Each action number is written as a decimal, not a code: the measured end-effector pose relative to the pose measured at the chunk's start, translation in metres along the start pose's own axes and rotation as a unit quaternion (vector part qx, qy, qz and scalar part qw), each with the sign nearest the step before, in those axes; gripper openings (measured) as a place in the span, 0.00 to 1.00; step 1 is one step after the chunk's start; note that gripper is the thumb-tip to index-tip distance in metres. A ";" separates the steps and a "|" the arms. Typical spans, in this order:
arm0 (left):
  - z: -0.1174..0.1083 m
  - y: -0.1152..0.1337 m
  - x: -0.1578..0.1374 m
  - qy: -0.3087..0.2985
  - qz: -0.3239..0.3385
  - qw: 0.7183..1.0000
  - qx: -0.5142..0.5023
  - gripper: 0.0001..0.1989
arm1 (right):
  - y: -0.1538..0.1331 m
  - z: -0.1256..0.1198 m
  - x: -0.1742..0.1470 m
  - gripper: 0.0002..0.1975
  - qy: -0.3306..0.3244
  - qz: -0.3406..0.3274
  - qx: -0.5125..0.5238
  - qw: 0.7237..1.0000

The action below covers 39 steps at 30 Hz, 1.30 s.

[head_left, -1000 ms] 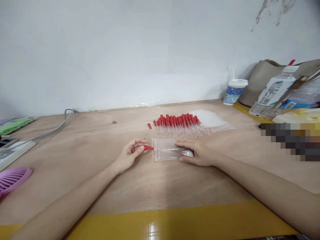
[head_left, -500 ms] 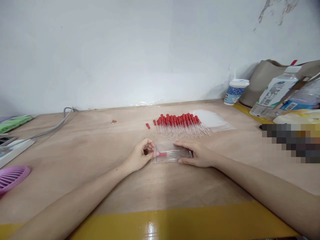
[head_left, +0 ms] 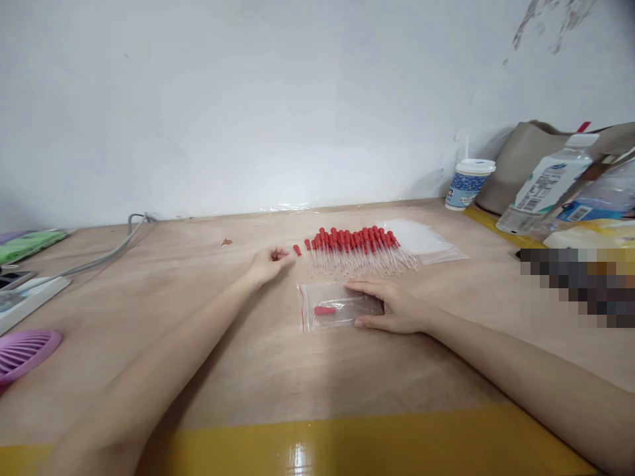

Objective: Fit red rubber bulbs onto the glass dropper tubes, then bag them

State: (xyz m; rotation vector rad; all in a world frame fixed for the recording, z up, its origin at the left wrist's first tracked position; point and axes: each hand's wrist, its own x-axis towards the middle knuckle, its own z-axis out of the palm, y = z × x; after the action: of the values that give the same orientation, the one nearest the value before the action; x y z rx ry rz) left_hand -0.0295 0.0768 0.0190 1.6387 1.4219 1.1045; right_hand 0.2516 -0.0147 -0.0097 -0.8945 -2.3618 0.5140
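Note:
A clear zip bag (head_left: 307,308) lies flat on the table, its red-lined mouth facing left. Inside it rests a dropper with a red rubber bulb (head_left: 325,310); its clear tube is hard to make out. Over the bag's right end lies my right hand (head_left: 397,307), open, thumb and fingers spread along the two long edges. Beyond the bag is a row of red-bulbed droppers (head_left: 354,241) with clear tubes pointing toward me. My left hand (head_left: 270,264) is open with bent fingers, its thumb and fingertips just left of a separate red bulb (head_left: 296,250).
More clear plastic bags (head_left: 421,239) lie behind the droppers. At the right stand a paper cup (head_left: 466,185), a plastic bottle (head_left: 548,182) and a grey-brown bag (head_left: 510,158). A power strip (head_left: 37,297) with a cable and a pink slotted object (head_left: 30,354) lie on the left.
My left hand has let go of the bag's mouth and moved up and left toward the separate red bulb. My right hand stays on the bag.

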 end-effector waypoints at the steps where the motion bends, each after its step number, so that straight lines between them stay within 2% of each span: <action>1: 0.004 -0.001 0.010 0.036 -0.003 0.999 0.002 0.06 | 0.000 0.000 0.001 0.33 0.001 -0.003 -0.001 1.000; 5: 0.019 0.000 0.038 0.068 -0.019 0.997 -0.008 0.05 | 0.001 0.000 0.001 0.34 0.002 -0.008 -0.003 1.000; 10: 0.017 -0.002 0.043 0.086 -0.076 0.992 -0.042 0.16 | 0.004 -0.004 -0.002 0.33 0.007 0.002 -0.015 1.000; 13: 0.000 -0.006 0.029 0.091 -0.064 0.992 -0.063 0.14 | 0.004 -0.008 -0.005 0.33 -0.001 0.000 -0.022 1.000; 15: -0.015 -0.010 0.010 0.117 -0.041 0.988 -0.087 0.10 | 0.003 -0.009 -0.006 0.33 -0.006 0.003 -0.024 1.000; 17: -0.029 -0.014 -0.014 0.162 0.019 0.976 -0.147 0.08 | 0.002 -0.009 -0.007 0.32 -0.009 0.007 -0.024 1.000; 18: -0.034 -0.016 -0.027 0.185 0.044 0.966 -0.174 0.10 | 0.002 -0.009 -0.007 0.32 -0.010 0.010 -0.023 1.000; 20: -0.040 -0.019 -0.051 0.168 0.046 0.969 -0.177 0.16 | 0.002 -0.009 -0.007 0.32 -0.011 0.015 -0.023 1.000; 23: -0.038 -0.020 -0.073 0.163 0.037 0.969 -0.182 0.19 | 0.002 -0.009 -0.007 0.32 -0.017 0.027 -0.028 0.999; 32: -0.014 -0.009 -0.084 0.125 0.003 0.978 -0.167 0.20 | 0.000 -0.010 -0.006 0.31 -0.023 0.031 -0.034 0.999; 35: -0.008 -0.006 -0.090 0.078 0.000 0.984 -0.157 0.19 | -0.001 -0.009 -0.005 0.31 -0.018 0.026 -0.030 0.999; 39: -0.004 -0.003 -0.097 -0.016 0.024 0.994 -0.109 0.15 | -0.002 -0.008 -0.004 0.31 -0.013 0.016 -0.020 1.000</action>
State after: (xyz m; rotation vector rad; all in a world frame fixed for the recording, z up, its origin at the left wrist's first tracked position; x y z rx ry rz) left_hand -0.0376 -0.0186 0.0028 1.5337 1.2009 1.2097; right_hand 0.2580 -0.0175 -0.0040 -0.9508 -2.3932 0.4956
